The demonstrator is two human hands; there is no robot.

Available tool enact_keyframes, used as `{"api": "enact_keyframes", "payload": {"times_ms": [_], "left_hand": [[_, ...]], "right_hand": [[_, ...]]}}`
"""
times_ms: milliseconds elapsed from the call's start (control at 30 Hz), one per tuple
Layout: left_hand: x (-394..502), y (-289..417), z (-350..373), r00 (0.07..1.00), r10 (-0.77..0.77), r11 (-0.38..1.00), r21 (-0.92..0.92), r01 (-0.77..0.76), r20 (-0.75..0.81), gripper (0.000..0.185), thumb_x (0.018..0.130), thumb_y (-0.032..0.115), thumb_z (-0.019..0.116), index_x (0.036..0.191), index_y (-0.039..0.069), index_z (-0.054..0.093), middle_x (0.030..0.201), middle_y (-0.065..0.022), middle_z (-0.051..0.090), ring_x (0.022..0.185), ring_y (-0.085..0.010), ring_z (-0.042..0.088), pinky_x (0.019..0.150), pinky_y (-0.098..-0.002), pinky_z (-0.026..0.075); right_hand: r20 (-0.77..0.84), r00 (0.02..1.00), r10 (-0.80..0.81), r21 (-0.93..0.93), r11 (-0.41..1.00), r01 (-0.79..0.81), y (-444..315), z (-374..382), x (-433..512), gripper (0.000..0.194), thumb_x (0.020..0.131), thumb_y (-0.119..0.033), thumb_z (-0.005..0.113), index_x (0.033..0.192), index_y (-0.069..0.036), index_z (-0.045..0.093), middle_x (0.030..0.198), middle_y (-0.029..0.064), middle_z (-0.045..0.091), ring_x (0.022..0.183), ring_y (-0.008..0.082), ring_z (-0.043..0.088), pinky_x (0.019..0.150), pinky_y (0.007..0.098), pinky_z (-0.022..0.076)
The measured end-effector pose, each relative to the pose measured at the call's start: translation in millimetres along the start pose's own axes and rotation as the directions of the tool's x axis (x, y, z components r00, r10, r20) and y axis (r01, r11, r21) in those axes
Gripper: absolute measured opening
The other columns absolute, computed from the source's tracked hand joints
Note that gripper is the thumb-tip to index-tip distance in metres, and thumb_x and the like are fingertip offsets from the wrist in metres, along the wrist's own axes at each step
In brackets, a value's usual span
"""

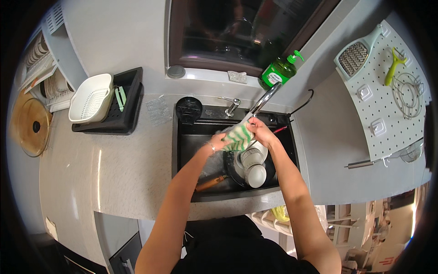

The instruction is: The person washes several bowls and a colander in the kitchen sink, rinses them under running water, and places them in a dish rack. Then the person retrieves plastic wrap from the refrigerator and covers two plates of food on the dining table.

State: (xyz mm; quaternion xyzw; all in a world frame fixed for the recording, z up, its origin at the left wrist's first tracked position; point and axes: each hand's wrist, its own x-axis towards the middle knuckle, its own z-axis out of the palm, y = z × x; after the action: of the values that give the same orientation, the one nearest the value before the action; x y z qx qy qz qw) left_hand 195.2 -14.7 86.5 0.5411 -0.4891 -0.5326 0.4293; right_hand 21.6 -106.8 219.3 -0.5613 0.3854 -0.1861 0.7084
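A green-and-white striped cloth (237, 137) is stretched between both my hands, over the black sink (191, 147) and below the chrome faucet (266, 98). My left hand (217, 141) grips its left end, partly hidden and slightly blurred. My right hand (260, 131) pinches its upper right part near the spout. Beneath them, white bowls (256, 175) lie in a dark pan whose wooden handle (211, 183) points left. A thin utensil with a red end (280, 129) leans beside my right hand. What else lies behind the cloth is hidden.
Left of the sink, a white colander (92, 98) stands on a black drying tray (131, 120). A green soap pump bottle (278, 72) stands behind the faucet on the sill. A black hook (305, 101) rises at the sink's right. A pegboard (369, 102) with utensils hangs farther right.
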Motion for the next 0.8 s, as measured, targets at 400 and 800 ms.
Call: {"api": "enact_keyframes", "payload": {"times_ms": [400,800], "left_hand": [[-18,-6,-60,0.933,-0.215,0.976,0.023,0.218,0.289,0.028,0.087,0.02,0.062,0.108,0.002,0.059,0.098,-0.0044,0.064,0.085,-0.012,0.059,0.078,-0.031,0.048],[-45,-88,-69,0.922,-0.277,0.91,0.234,0.342,-0.27,0.057,0.078,0.023,0.068,0.127,0.005,0.048,0.121,-0.0135,0.057,0.112,-0.0264,0.054,0.095,-0.0342,0.042]], "right_hand": [[-0.362,0.932,0.02,0.196,0.979,0.055,25,-11,11,0.007,0.089,-0.01,0.058,0.087,-0.007,0.052,0.077,0.0026,0.058,0.069,0.0127,0.054,0.063,0.0277,0.0445],[-0.269,0.948,-0.17,0.176,0.959,0.222,42,25,27,0.004,0.08,-0.005,0.059,0.079,-0.008,0.058,0.075,0.0057,0.06,0.07,0.0177,0.057,0.064,0.0328,0.0484]]}}
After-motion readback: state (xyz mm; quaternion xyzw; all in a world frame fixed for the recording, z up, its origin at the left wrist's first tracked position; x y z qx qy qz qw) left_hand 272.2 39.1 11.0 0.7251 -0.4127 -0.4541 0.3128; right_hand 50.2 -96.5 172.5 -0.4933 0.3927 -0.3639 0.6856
